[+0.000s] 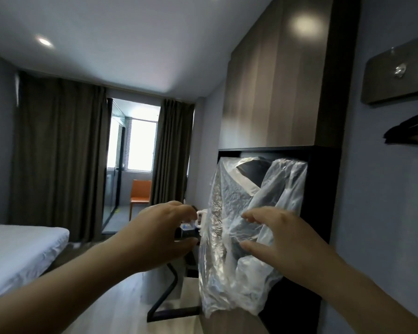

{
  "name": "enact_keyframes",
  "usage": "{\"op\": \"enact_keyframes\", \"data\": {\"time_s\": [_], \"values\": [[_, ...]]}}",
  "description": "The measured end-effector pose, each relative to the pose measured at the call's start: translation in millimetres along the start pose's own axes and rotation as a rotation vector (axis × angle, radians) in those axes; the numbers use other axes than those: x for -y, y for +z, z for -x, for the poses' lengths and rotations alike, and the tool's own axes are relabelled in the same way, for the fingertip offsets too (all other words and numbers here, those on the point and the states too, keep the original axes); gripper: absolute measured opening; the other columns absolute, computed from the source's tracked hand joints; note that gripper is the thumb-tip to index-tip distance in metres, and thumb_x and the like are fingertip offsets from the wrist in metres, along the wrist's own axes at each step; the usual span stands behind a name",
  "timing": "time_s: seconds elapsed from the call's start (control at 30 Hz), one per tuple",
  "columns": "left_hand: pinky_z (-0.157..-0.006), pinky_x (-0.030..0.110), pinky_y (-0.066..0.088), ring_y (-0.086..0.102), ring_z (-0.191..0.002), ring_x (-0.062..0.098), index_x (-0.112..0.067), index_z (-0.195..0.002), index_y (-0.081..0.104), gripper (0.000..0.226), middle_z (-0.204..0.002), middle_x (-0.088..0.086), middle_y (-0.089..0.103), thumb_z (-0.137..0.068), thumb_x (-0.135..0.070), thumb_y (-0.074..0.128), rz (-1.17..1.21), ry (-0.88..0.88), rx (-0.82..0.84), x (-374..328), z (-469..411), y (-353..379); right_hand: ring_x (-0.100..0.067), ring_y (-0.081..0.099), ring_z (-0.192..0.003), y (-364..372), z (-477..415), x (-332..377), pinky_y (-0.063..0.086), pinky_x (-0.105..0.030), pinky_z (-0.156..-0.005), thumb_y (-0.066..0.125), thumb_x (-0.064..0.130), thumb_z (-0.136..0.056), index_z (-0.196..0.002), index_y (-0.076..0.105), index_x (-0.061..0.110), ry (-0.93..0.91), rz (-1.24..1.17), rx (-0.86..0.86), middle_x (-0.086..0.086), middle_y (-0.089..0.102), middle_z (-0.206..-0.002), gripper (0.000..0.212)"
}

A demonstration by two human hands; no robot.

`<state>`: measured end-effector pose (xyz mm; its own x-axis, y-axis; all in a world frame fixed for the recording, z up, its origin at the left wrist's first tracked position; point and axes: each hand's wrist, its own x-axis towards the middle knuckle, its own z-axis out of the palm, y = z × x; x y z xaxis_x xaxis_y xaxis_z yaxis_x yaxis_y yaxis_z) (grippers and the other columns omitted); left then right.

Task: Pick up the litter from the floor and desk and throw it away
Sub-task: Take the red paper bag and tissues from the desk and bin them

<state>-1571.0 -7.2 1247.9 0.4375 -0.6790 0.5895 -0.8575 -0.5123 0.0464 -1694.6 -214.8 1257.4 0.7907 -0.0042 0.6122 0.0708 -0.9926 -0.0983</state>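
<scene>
A large clear plastic bag (229, 268) hangs crumpled in front of me, before a dark niche in the wall unit. My right hand (282, 239) pinches a fold of the bag between fingers and thumb near its middle. My left hand (164, 235) is curled at the bag's left edge and seems to grip it there. The bag's lower end hangs over the desk (191, 297). Behind my left hand, a white mug (201, 216) and a small blue packet (186, 227) stand on the desk, partly hidden.
A white bed (19, 254) fills the left side. Brown curtains (58, 155) frame a glass door, with an orange chair (140, 194) beyond it. A wooden cabinet (273, 75) is above the niche. Black hangers (410, 131) hang on the right wall. The desk's black leg (169, 292) stands on the floor.
</scene>
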Motion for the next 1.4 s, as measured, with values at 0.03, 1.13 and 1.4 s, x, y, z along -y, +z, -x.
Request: {"op": "enact_keyframes", "data": {"time_s": [0.03, 1.13, 1.4], "values": [[-0.083, 0.014, 0.05, 0.054, -0.1, -0.003, -0.038, -0.123, 0.053, 0.041, -0.117, -0.02, 0.055, -0.084, -0.045, 0.063, -0.006, -0.019, -0.002, 4.0, -4.4, 6.6, 0.005, 0.053, -0.111, 8.8, -7.4, -8.6, 0.043, -0.019, -0.097, 0.07, 0.044, -0.08, -0.125, 0.058, 0.032, -0.013, -0.009, 0.006, 0.019, 0.058, -0.121, 0.048], [-0.082, 0.02, 0.048, 0.055, -0.096, -0.001, -0.033, -0.115, 0.055, 0.035, -0.11, -0.018, 0.055, -0.084, -0.047, 0.06, 0.039, -0.345, 0.197, 421.5, -80.6, 196.2, 0.003, 0.05, -0.115, 397.1, -303.9, -32.8, 0.042, -0.021, -0.1, 0.063, 0.05, -0.085, -0.132, 0.051, 0.034, 0.007, -0.111, 0.396, 0.021, 0.055, -0.125, 0.051], [-0.082, 0.019, 0.047, 0.055, -0.097, -0.001, -0.032, -0.117, 0.056, 0.037, -0.113, -0.018, 0.056, -0.083, -0.044, 0.062, 0.042, -0.374, 0.236, 525.1, -129.2, 257.3, 0.002, 0.051, -0.114, 491.2, -387.4, -64.0, 0.043, -0.021, -0.098, 0.064, 0.05, -0.084, -0.128, 0.053, 0.035, 0.042, -0.128, 0.41, 0.021, 0.056, -0.123, 0.048]]}}
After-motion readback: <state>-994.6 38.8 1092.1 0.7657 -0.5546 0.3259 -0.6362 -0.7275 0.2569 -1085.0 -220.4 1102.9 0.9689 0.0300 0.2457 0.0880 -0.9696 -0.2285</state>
